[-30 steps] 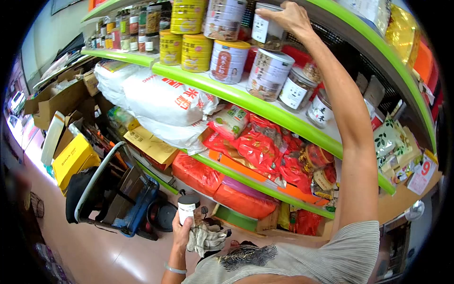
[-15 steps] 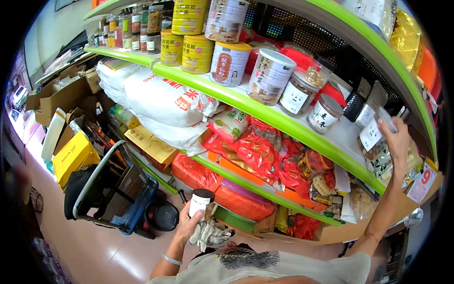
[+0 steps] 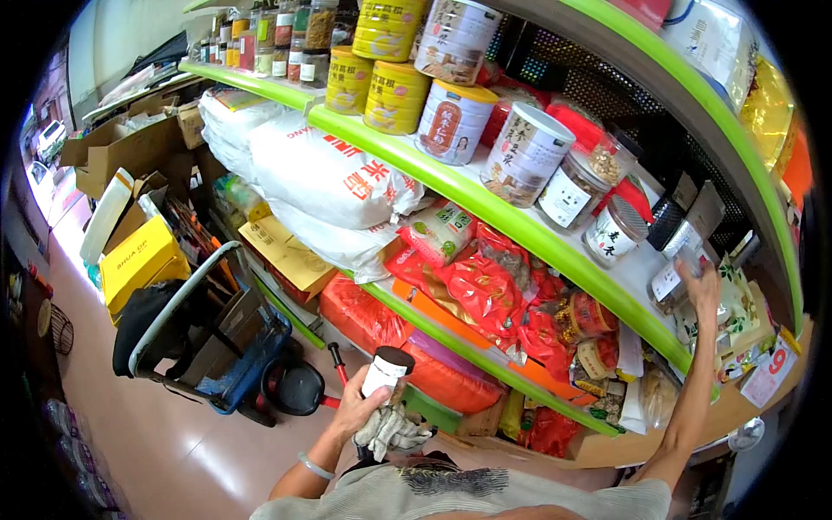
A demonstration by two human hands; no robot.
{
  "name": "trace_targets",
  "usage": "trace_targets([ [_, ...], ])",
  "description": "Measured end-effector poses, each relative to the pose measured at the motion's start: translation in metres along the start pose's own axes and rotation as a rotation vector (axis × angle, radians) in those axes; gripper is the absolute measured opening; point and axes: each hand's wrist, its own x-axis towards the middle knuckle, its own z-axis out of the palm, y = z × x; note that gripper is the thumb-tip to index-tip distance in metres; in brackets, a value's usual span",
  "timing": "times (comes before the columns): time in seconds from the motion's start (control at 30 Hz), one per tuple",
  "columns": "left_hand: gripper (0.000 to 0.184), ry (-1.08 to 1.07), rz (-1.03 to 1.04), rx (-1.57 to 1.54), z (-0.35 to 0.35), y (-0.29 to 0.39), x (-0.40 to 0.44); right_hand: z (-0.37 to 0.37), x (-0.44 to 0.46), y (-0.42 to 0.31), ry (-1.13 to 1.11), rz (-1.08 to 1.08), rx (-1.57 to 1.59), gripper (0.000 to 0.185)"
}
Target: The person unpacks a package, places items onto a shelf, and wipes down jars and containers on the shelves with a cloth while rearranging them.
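My left hand (image 3: pixel 357 409) grips a small jar (image 3: pixel 381 379) with a dark lid and white label, tilted, in front of the lower shelf. A bunched whitish cloth glove (image 3: pixel 392 432) shows just below that jar; whether the same hand holds it I cannot tell. Over at the right end of the middle shelf, my right hand (image 3: pixel 700 290) has its fingers around the top of a clear jar (image 3: pixel 667 288) with a white label. This jar appears to stand on the shelf surface. Left of it is another labelled jar (image 3: pixel 614 232) with a grey lid.
Large cans (image 3: pixel 527 156) and yellow tins (image 3: pixel 397 97) line the green-edged shelf (image 3: pixel 511 225). White sacks (image 3: pixel 321 169) and red packets (image 3: pixel 490 290) fill the level below. A blue cart (image 3: pixel 251 364) stands at left, near a yellow box (image 3: pixel 143 267). A "9" sign (image 3: pixel 771 368) hangs at right.
My right hand has lowered the clear jar from above the shelf's right end down to its surface. My left hand still holds its jar. The view has shifted slightly.
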Motion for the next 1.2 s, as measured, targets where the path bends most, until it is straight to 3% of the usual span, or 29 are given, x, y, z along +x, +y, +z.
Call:
trace_targets([
  [0.07,0.047,0.057,0.015,0.009,-0.015,-0.005,-0.006,0.004,-0.001,0.003,-0.111,0.019,0.064,0.081],
  [0.13,0.050,0.115,0.035,-0.042,-0.020,0.004,-0.010,-0.022,-0.027,-0.059,0.182,-0.045,-0.297,0.073],
  [0.2,0.052,0.140,0.034,-0.011,-0.032,-0.001,-0.012,-0.042,-0.049,-0.135,0.448,-0.406,-0.012,0.063],
  [0.23,0.052,0.156,0.034,0.019,-0.036,-0.004,-0.012,-0.053,-0.065,-0.182,0.348,-0.517,0.177,0.053],
  [0.27,0.051,0.170,0.032,-0.003,-0.035,-0.005,-0.012,-0.046,-0.073,-0.215,0.343,-0.797,0.297,0.047],
  [0.33,0.050,0.149,0.033,0.027,-0.028,0.002,-0.011,-0.037,-0.087,-0.283,0.288,-1.147,0.247,0.033],
  [0.37,0.049,0.141,0.040,0.038,-0.025,0.005,-0.011,-0.024,-0.091,-0.314,0.267,-1.189,0.240,0.029],
  [0.5,0.049,0.151,0.068,0.008,-0.018,-0.002,-0.015,0.041,-0.070,-0.409,0.158,-0.846,0.189,0.039],
  [0.6,0.050,0.200,0.057,-0.034,-0.021,-0.010,-0.024,0.072,-0.039,-0.444,0.594,-0.922,0.024,0.053],
  [0.7,0.051,0.278,0.041,0.024,-0.031,-0.009,-0.036,0.070,-0.043,-0.453,0.471,-0.869,0.097,0.063],
  [0.83,0.051,0.360,0.070,-0.009,-0.042,-0.007,-0.045,0.072,-0.041,-0.463,0.469,-0.560,0.214,0.082],
  [0.87,0.049,0.381,0.069,-0.005,-0.044,-0.006,-0.047,0.079,-0.032,-0.463,0.313,-0.517,0.282,0.088],
  [1.0,0.048,0.394,0.081,-0.025,-0.048,-0.009,-0.050,0.087,-0.029,-0.468,0.154,-0.392,0.516,0.082],
  [1.2,0.048,0.359,0.065,0.018,-0.046,-0.007,-0.052,0.091,-0.026,-0.465,0.144,-0.439,0.490,0.080],
])
